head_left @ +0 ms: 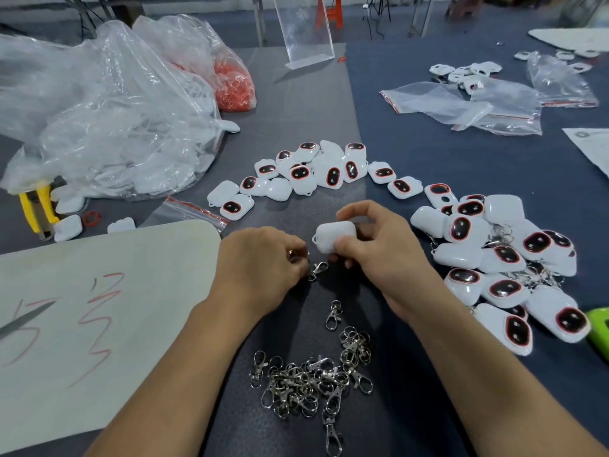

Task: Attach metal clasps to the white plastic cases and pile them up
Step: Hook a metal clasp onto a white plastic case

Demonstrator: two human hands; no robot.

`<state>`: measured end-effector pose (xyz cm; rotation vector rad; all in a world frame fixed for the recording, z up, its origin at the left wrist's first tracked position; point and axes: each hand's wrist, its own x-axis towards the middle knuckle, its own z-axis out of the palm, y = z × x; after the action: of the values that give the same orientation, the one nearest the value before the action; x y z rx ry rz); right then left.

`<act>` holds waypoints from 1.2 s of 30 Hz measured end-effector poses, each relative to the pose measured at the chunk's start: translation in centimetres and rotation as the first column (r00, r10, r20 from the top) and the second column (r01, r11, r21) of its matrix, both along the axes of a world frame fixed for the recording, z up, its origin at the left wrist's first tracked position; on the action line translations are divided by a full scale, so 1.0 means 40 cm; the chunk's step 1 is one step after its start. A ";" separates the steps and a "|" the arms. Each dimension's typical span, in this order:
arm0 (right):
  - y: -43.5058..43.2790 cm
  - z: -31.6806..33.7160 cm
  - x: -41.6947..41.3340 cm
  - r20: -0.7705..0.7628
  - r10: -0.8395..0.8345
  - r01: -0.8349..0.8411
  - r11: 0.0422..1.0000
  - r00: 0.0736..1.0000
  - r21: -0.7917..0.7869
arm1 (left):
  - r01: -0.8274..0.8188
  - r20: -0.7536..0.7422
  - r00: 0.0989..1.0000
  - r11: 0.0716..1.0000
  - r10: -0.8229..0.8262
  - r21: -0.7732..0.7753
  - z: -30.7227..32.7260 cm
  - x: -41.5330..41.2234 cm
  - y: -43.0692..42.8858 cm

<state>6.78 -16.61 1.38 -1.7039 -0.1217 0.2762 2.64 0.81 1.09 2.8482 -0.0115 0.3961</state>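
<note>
Gripping white case (336,238) in right hand (379,247), pinching metal clasp (318,270) in left hand (260,262), just beside it, over table (412,166).

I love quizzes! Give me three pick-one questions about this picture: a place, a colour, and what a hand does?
1. Where is the heap of loose clasps? A) between the forearms B) on the white board C) inside a bag
2. What colour rings the dark windows on the cases? A) blue B) red C) green
3. What is the right hand doing? A) lying flat B) holding a white case C) holding scissors
A, they lie between the arms; B, red outlines show; B, fingers curl round it.
</note>
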 end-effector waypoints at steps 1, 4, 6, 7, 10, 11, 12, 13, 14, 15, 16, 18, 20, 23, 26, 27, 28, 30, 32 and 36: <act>0.005 -0.006 0.000 0.054 -0.014 0.018 0.998 0.998 -0.060 | 0.014 -0.014 1.000 0.999 -0.015 -0.041 0.001 0.003 0.003; 0.014 -0.020 0.003 0.136 0.025 -0.006 0.990 0.990 -0.139 | 0.065 -0.043 0.996 0.979 -0.075 -0.194 0.001 0.002 0.013; 0.013 -0.022 0.007 0.136 0.048 -0.027 0.988 0.990 -0.152 | 0.065 -0.067 0.994 0.957 -0.087 -0.283 -0.001 0.002 0.018; 0.011 -0.021 0.010 0.132 0.053 -0.032 0.987 0.990 -0.157 | 0.057 -0.074 0.994 0.945 -0.085 -0.321 -0.003 0.004 0.020; 0.005 -0.016 0.013 0.121 0.067 -0.045 0.983 0.990 -0.178 | 0.038 -0.082 0.994 0.925 -0.075 -0.378 -0.011 0.005 0.026; 0.004 -0.013 0.012 0.125 0.074 -0.049 0.980 0.989 -0.192 | 0.034 -0.089 0.993 0.924 -0.074 -0.381 -0.013 0.004 0.027; 0.004 -0.010 0.011 0.134 0.080 -0.051 0.977 0.988 -0.208 | 0.031 -0.097 0.993 0.923 -0.073 -0.384 -0.015 0.004 0.028; 0.004 -0.006 0.009 0.145 0.085 -0.051 0.973 0.986 -0.223 | 0.027 -0.102 0.992 0.922 -0.071 -0.385 -0.016 0.004 0.028; 0.005 -0.002 0.006 0.159 0.088 -0.048 0.970 0.983 -0.240 | 0.021 -0.106 0.992 0.924 -0.066 -0.381 -0.016 0.004 0.028; 0.006 0.002 0.004 0.173 0.090 -0.043 0.965 0.981 -0.258 | 0.014 -0.109 0.992 0.928 -0.059 -0.373 -0.017 0.005 0.029; 0.009 0.006 0.002 0.183 0.092 -0.038 0.960 0.979 -0.278 | 0.007 -0.111 0.993 0.930 -0.051 -0.369 -0.018 0.005 0.029; 0.014 0.011 -0.001 0.201 0.091 -0.023 0.948 0.975 -0.317 | -0.021 -0.115 0.993 0.925 -0.025 -0.380 -0.019 0.005 0.027; 0.018 0.014 -0.004 0.231 0.092 -0.001 0.931 0.969 -0.365 | -0.049 -0.119 0.993 0.915 0.001 -0.401 -0.020 0.004 0.026; 0.024 0.017 -0.013 0.283 0.110 0.020 0.908 0.953 -0.419 | -0.063 -0.131 0.991 0.913 0.010 -0.404 -0.022 0.006 0.026; 0.032 0.026 -0.025 0.316 0.141 0.026 0.881 0.938 -0.472 | -0.070 -0.145 0.989 0.916 0.014 -0.394 -0.023 0.007 0.027; 0.034 0.030 -0.028 0.323 0.149 0.029 0.873 0.935 -0.487 | -0.073 -0.145 0.989 0.916 0.016 -0.394 -0.023 0.008 0.026; 0.037 0.035 -0.032 0.326 0.158 0.027 0.868 0.932 -0.496 | -0.074 -0.143 0.990 0.916 0.019 -0.395 -0.024 0.008 0.024; 0.044 0.047 -0.041 0.324 0.185 0.011 0.855 0.928 -0.518 | -0.075 -0.130 0.991 0.917 0.025 -0.391 -0.025 0.008 0.021; 0.053 0.059 -0.054 0.334 0.225 0.005 0.822 0.916 -0.569 | -0.078 -0.114 0.993 0.915 0.035 -0.396 -0.026 0.008 0.018; 0.067 0.083 -0.081 0.355 0.302 0.023 0.733 0.885 -0.679 | -0.087 -0.132 0.991 0.906 0.034 -0.415 -0.024 0.006 0.016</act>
<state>3.55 -13.92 4.68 -2.4774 -0.5589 0.0224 2.88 1.46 0.14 2.4419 0.1669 0.2038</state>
